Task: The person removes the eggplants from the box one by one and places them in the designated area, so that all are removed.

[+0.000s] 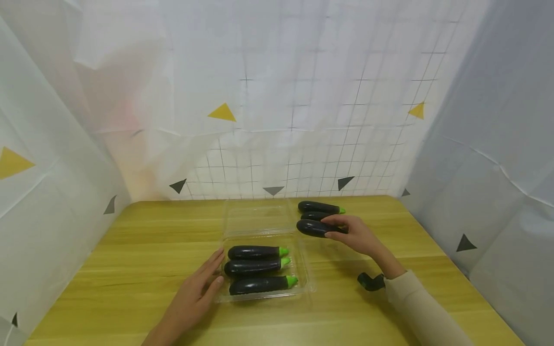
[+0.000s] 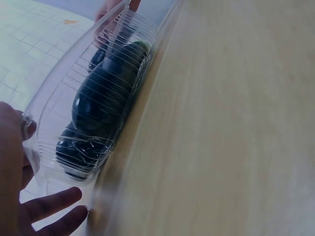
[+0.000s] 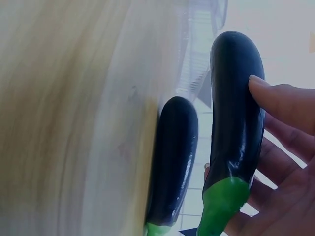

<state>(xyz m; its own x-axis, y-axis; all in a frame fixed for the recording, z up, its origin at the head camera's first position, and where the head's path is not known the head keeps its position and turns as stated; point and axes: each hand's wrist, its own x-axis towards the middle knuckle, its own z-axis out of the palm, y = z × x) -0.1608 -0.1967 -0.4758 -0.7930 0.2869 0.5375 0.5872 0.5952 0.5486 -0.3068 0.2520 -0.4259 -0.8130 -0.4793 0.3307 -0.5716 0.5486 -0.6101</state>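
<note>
Currently pinched between thumb and fingers of the right hand (image 1: 352, 233): one dark eggplant (image 3: 236, 108), just in front of two spare eggplants (image 1: 318, 206), right of the clear container (image 1: 305, 269) holding three eggplants (image 1: 255, 267) on the tabletop (image 1: 130, 269). At the container's left side, left hand (image 1: 195, 290) with fingers spread, fairly straight. Treat as probably light, firm, slippery along the glossy skin; grasp across mid-body, clear of the green cap (image 3: 224, 201). Find no legible brand, label or writing.

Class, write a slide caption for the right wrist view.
Green-tipped eggplant in the right hand's grip, another eggplant nearby.
</note>
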